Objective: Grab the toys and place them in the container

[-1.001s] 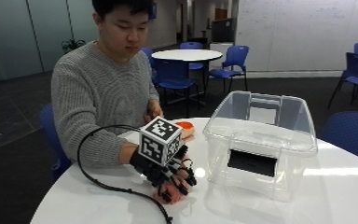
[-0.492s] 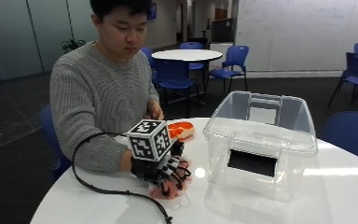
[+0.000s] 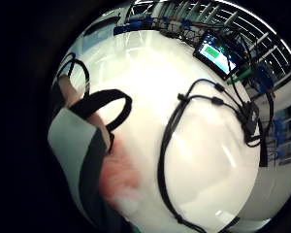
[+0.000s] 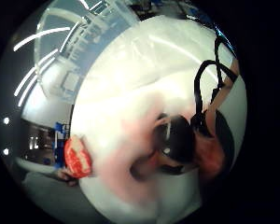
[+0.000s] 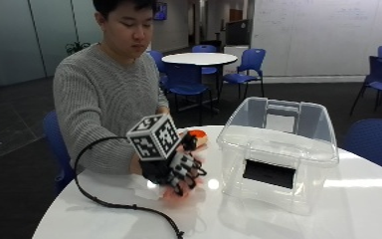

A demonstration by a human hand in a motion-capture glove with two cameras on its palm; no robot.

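Seated at a round white worktop point(image 5: 350, 209), grey sleeve reaching forward from the left. Farthest left on the surface, a crumpled white thing point(image 5: 140, 188), lying just beside the wrist; too blurred to say what it is.

Next to it, the gloved right hand point(image 5: 174, 172), lowered onto the worktop with its back up. Fingers point(image 5: 190, 175) curled downward and closed over a pink toy point(image 5: 178, 193), of which only a soft pinkish edge peeks out beneath the fingertips, touching the surface. Seen from the little finger side palm view as a pink-red smear point(image 3: 119, 177) close against the palm, on the white worktop. Seen from the thumb side palm view as a pale pink blur point(image 4: 130, 140) beside the black thumb point(image 4: 175, 137), which bends in towards it.

Just behind the hand, nearer the person's chest, an orange-red toy point(image 5: 197, 135) resting on the worktop, apart from the glove and untouched. Shows again at the worktop's edge in the thumb side palm view point(image 4: 77, 156), red with pale markings.

Further right, a clear plastic container point(image 5: 277, 144), lidless and upright, standing near the hand but not touching it. Through its front wall, a dark rectangle point(image 5: 267, 173); cannot tell whether inside or behind.
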